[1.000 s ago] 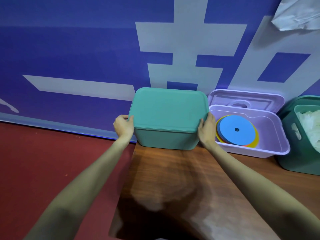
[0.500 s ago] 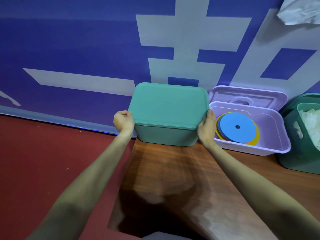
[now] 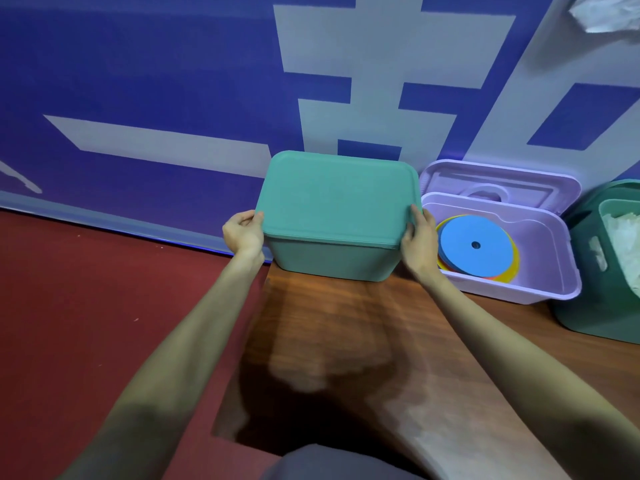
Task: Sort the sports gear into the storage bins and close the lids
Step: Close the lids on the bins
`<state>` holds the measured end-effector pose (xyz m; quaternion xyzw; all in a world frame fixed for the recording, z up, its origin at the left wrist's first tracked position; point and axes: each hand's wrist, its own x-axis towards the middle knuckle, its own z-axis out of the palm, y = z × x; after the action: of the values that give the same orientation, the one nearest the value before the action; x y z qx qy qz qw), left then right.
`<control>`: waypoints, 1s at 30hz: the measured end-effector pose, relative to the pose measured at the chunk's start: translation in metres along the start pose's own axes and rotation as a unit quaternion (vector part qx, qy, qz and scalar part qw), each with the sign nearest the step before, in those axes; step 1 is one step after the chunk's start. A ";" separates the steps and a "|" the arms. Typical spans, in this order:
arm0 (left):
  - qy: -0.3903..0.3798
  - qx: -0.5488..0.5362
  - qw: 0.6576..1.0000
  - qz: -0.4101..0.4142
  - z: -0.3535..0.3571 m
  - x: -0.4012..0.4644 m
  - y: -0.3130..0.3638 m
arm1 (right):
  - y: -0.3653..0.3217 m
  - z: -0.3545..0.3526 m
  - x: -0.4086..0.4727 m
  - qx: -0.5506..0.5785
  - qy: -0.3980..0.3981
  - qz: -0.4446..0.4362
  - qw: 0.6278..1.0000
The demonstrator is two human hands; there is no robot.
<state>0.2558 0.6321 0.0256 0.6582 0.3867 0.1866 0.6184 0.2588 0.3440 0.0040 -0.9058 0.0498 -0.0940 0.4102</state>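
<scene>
— Left hand [image 3: 243, 233]?
— Curled at the left short edge of the flat teal plastic lid [image 3: 337, 197], fingertips hooked on its rim, thumb side up.

— Between the hands?
— Teal rectangular plastic storage bin [image 3: 332, 259], lid seated flat on top, standing at the far edge of the brown wood-grain tabletop [image 3: 346, 341], back against the blue banner wall with large white characters [image 3: 173, 81].

— Right hand [image 3: 418, 242]?
— Pressed to the right short edge of the same lid, fingers bent over the rim, thumb on top near the corner. Gripping the lid, same as the left.

— Just right of the right hand?
— Lilac rectangular plastic bin [image 3: 561, 271], open, hinged lilac lid [image 3: 498, 183] tipped back against the wall. Inside, a stack of flat round discs [image 3: 476, 245], blue one on top with a small centre hole, yellow and orange edges showing beneath. Nearly touching the teal bin.

— Farther right?
— Dark green plastic bin [image 3: 595, 299], cut off by the frame edge, white crumpled material [image 3: 623, 237] inside.

— Left of and below the left hand?
— Dark red floor [image 3: 86, 306].
</scene>
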 end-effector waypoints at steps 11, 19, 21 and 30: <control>0.022 0.108 0.992 0.058 0.007 -0.002 -0.005 | 0.006 0.001 -0.004 0.003 -0.035 -0.018 0.999; 0.012 0.017 1.000 0.018 0.002 -0.002 -0.002 | 0.011 0.003 -0.012 -0.046 -0.077 -0.025 0.996; 0.010 -0.015 1.000 0.004 0.003 0.001 -0.006 | 0.009 0.002 -0.011 -0.054 -0.074 -0.036 0.995; -0.017 0.080 0.992 0.100 0.010 0.010 -0.016 | 0.004 0.002 -0.009 -0.181 -0.054 -0.091 0.978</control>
<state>0.2655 0.6318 0.0061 0.7439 0.3224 0.2048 0.5484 0.2504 0.3440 -0.0014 -0.9696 -0.0391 -0.0710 0.2308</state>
